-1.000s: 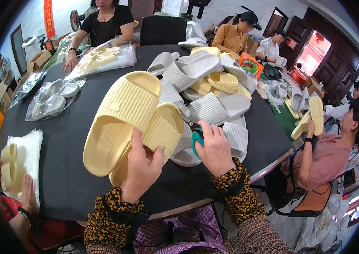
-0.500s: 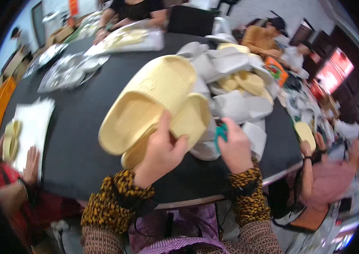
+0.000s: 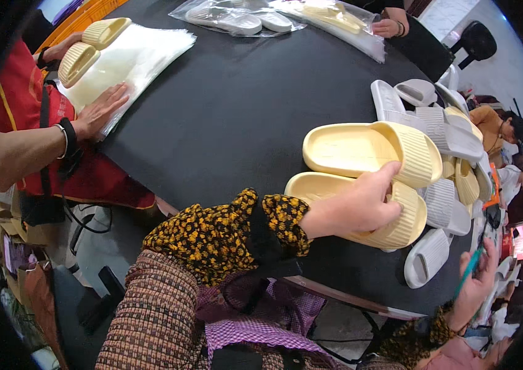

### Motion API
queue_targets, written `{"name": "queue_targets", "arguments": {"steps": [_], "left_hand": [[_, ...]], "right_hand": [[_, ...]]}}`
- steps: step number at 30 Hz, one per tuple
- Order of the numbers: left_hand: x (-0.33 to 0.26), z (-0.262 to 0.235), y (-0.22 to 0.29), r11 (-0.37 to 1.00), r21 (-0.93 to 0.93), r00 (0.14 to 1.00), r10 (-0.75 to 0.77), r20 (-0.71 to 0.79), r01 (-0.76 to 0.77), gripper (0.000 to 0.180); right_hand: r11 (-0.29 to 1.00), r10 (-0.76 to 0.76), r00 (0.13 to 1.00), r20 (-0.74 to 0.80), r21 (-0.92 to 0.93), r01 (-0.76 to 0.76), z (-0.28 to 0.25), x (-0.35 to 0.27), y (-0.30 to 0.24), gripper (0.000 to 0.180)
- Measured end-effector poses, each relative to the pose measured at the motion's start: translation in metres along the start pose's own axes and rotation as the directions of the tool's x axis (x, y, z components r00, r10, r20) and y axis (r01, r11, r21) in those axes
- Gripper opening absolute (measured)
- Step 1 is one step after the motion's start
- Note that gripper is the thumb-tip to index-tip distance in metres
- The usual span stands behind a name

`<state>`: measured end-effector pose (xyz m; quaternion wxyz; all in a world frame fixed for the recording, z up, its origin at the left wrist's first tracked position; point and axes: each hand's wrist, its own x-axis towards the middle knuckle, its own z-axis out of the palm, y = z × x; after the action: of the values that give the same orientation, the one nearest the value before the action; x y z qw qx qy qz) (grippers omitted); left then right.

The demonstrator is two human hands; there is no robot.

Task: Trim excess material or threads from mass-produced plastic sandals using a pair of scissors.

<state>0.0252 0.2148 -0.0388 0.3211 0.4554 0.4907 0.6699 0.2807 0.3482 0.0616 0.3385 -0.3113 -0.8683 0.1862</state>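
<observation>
Left hand (image 3: 357, 206) pinches yellow slipper pair (image 3: 369, 166), stacked for one-hand carry; right hand (image 3: 477, 287) at 4 o'clock clasps teal tool (image 3: 468, 271), kept clear.

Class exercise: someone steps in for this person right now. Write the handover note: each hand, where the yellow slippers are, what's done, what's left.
Left hand: gripping the pair of yellow slippers, stacked at the near edge of the black table.
Right hand: off the table edge, holding a green tool; its kind is unclear.
Done: some pairs lie bagged at the far side.
Left: the held pair and the grey and yellow slipper pile are unbagged. A co-worker's hand presses on the plastic bags.
</observation>
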Motion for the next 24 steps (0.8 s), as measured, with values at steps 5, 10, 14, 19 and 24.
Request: {"name": "queue_targets", "arguments": {"steps": [5, 10, 14, 19, 24], "left_hand": [[0.001, 0.007, -0.004, 0.995, 0.083, 0.998, 0.052, -0.031, -0.049, 0.060], [0.004, 0.011, -0.003, 0.997, 0.077, 1.000, 0.026, 0.003, -0.026, 0.061], [-0.002, 0.004, -0.003, 0.997, 0.074, 1.000, -0.001, 0.001, 0.001, 0.063], [0.001, 0.004, -0.002, 0.998, 0.034, 0.999, -0.050, 0.006, 0.050, 0.067], [0.002, 0.000, 0.000, 0.972, -0.174, 0.987, -0.155, 0.044, 0.160, 0.064]], "right_hand": [[0.961, 0.161, 0.979, 0.124, -0.246, -0.127, -0.047, 0.002, -0.019, 0.046], [0.921, 0.094, 0.967, 0.235, -0.390, 0.006, -0.091, 0.001, -0.068, 0.046], [0.896, 0.140, 0.963, 0.232, -0.443, -0.023, -0.123, -0.011, -0.092, 0.047], [0.770, 0.083, 0.979, 0.187, -0.636, 0.056, -0.182, -0.029, -0.130, 0.045], [0.533, 0.664, 0.747, -0.044, -0.672, -0.514, -0.274, -0.006, -0.135, 0.043]]}}
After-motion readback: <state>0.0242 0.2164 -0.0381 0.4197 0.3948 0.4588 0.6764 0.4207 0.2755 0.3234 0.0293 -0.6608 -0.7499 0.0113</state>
